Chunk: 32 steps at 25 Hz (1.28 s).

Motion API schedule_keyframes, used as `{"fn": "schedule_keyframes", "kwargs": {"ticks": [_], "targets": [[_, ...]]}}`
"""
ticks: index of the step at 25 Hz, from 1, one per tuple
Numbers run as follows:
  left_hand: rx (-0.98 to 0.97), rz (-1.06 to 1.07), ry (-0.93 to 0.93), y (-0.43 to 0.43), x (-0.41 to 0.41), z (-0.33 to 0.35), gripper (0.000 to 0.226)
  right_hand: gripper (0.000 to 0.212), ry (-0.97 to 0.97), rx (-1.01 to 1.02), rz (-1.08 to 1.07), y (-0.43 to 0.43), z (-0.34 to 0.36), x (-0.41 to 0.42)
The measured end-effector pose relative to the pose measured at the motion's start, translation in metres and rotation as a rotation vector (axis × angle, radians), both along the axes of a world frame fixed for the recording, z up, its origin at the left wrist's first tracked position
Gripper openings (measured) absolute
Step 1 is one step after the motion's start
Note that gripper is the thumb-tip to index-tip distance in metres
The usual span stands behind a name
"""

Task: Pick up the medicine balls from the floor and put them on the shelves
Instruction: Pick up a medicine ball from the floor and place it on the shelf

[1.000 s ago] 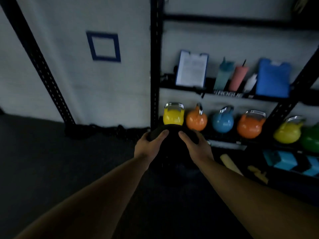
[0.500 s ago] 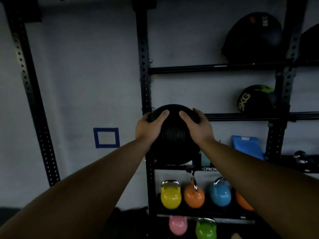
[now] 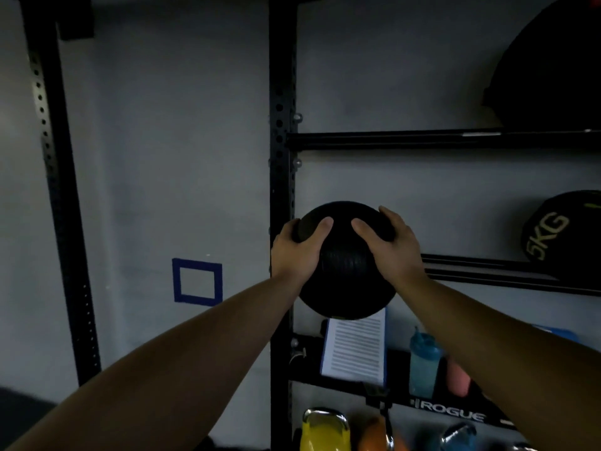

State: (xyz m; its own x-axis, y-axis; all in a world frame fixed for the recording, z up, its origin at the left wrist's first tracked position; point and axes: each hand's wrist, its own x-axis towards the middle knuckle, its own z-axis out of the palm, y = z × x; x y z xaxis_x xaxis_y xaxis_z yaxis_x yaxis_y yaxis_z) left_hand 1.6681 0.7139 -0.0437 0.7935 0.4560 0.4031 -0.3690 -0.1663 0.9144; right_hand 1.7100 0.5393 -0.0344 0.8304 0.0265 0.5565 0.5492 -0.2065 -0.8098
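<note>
A black ribbed medicine ball (image 3: 344,281) is held up in front of the rack. My left hand (image 3: 297,252) grips its left side and my right hand (image 3: 390,249) grips its right side, thumbs on the near face. The ball hangs at the left end of the middle shelf rail (image 3: 507,271), beside the black upright post (image 3: 281,157). A black ball marked 5KG (image 3: 562,229) rests on that rail at the right edge. A larger black ball (image 3: 553,66) sits on the upper shelf rail (image 3: 422,139).
Below the held ball a clipboard (image 3: 356,349), a blue bottle (image 3: 422,366) and a pink cup (image 3: 458,379) stand on a lower shelf. Yellow (image 3: 325,431) and orange (image 3: 374,434) kettlebells sit beneath. A blue tape square (image 3: 197,281) marks the grey wall.
Both hands have lifted the ball from near the floor up to the level of the middle shelf. My view has risen and closed in on the rack.
</note>
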Motion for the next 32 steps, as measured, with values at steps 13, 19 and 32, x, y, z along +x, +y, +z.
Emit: {"fn": "schedule_keyframes", "kwargs": {"ticks": [13,19,32], "targets": [[1.035,-0.036,-0.185,0.080,0.418,-0.003,0.073,0.071,-0.212,-0.397,-0.304,0.117,-0.028,0.409],[0.888,-0.046,-0.178,0.093,0.465,0.022,0.070,0.056,-0.154,-0.316,-0.321,0.126,-0.003,0.450],[1.032,-0.140,0.008,0.056,0.268,0.005,0.079,0.067,-0.018,-0.632,-0.125,0.045,-0.019,0.265]]}}
